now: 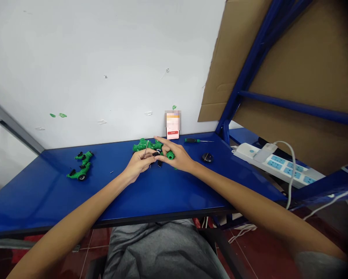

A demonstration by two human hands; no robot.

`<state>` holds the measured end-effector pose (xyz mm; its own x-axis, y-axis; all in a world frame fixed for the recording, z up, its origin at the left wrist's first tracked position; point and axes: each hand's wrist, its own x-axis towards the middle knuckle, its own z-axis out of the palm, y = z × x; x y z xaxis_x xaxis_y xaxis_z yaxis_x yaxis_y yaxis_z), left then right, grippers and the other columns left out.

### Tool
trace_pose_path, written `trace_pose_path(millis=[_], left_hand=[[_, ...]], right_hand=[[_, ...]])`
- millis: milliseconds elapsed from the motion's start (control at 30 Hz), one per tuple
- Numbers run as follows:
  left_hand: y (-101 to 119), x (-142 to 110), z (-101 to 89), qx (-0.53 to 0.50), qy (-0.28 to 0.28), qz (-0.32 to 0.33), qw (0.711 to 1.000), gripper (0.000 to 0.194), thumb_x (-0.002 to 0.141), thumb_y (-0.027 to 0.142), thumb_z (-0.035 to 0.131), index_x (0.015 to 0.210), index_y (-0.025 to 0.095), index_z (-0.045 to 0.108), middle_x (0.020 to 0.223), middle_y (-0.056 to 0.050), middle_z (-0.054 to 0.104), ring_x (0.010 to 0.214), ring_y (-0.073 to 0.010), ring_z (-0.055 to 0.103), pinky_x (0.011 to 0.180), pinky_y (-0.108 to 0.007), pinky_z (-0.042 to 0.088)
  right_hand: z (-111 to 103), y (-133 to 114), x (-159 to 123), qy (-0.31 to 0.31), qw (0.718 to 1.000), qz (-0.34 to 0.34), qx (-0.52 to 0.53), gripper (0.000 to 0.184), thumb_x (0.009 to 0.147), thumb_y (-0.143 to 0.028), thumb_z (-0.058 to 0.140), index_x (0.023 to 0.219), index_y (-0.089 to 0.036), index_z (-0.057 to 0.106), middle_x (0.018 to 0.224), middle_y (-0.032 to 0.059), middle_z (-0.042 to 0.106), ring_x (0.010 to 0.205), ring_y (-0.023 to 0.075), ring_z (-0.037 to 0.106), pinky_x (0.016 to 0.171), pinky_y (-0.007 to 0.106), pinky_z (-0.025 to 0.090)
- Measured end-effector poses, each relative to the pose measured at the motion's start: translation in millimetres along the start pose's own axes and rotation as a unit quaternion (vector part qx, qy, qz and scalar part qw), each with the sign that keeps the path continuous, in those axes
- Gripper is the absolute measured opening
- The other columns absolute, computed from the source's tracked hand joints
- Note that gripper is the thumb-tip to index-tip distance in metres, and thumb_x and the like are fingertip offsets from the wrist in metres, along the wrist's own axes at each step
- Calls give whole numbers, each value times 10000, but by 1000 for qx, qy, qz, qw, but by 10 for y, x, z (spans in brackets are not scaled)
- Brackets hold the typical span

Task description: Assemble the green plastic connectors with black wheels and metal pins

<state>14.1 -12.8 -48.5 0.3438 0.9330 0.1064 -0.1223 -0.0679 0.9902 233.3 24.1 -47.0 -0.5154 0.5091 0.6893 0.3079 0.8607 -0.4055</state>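
Near the table's back edge my hands meet. My left hand [137,164] is closed, with a thin metal rod [146,147] sticking up from between its fingers. A small black part [155,154] sits at the fingertips of both hands, partly covered. My right hand [178,155] curls round a green plastic pipe-like fitting [170,155] with a round opening; its index finger stretches out to the left. Behind the hands lies a cluster of green fittings [142,145], partly hidden by them. Just below the fingers a black piece [159,164] rests on the table.
On the blue table [162,197], joined green and black fittings [82,168] lie at the left, near a small metal pin [111,171]. A phone [173,130] leans on the wall. Right are a screwdriver [193,140], a round black object [207,157] and a power strip [274,162].
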Motion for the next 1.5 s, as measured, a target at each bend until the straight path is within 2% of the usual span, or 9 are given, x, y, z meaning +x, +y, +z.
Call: trace_pose_path(millis=[167,233,367,533,733,900,1200,1333,1500], left_hand=[[8,5,10,35,-7,6,999,372,809,465,868,921,156,694,643,78,453,429,-12,229,421,-218,152],[18,4,14,46,-2,11,999,391,805,482,870,938,154,704,658,70,492,429,-12,239,421,-220,161],[39,1,17,48,9,16,999,416,799,498,871,991,158,728,691,52,567,424,-15,253,422,-226,177],[16,2,27,72,4,23,997,371,797,462,876,921,135,750,701,19,615,460,-28,314,454,-224,220],[8,7,-1,61,20,28,998,401,794,478,878,962,143,736,668,46,567,435,-21,287,441,-215,205],[0,24,-34,56,31,21,998,396,782,481,885,930,153,722,644,61,529,416,-15,274,425,-208,188],[-3,37,-41,92,36,12,995,397,787,486,889,921,139,752,741,2,669,465,-27,336,457,-204,220],[-6,49,-54,108,41,16,993,354,770,441,892,910,138,774,790,-29,725,515,-54,424,495,-208,276],[0,74,-72,144,47,48,987,274,810,405,842,908,153,800,881,-63,775,722,-132,625,624,-218,415]], right_hand=[[27,37,18,-8,998,-64,17,243,1030,-399,676,1194,-283,812,791,25,712,711,169,556,701,308,486],[32,39,14,-7,999,-43,16,274,1031,-404,675,1241,-280,798,784,24,701,712,168,562,698,305,486],[30,34,1,0,1000,2,19,574,1020,-419,691,1564,-289,560,705,-42,614,670,150,528,700,281,485],[30,56,4,-3,998,-61,11,230,1019,-384,692,1171,-270,822,772,24,692,716,168,584,692,306,483],[36,45,3,-9,999,-33,9,329,1019,-387,697,1323,-275,757,712,-10,611,711,165,578,701,299,496],[18,41,13,-15,999,-14,45,310,999,-404,722,1261,-251,787,723,-8,624,691,150,579,693,286,497],[47,-9,12,-8,989,81,122,312,969,-440,735,1162,-205,806,729,-19,648,666,126,567,692,278,462],[32,-20,43,21,982,127,138,322,951,-460,744,1136,-201,792,657,-50,554,628,124,505,655,272,432],[7,66,65,46,983,140,108,306,943,-452,743,1125,-211,789,670,-51,535,649,126,493,670,278,407]])
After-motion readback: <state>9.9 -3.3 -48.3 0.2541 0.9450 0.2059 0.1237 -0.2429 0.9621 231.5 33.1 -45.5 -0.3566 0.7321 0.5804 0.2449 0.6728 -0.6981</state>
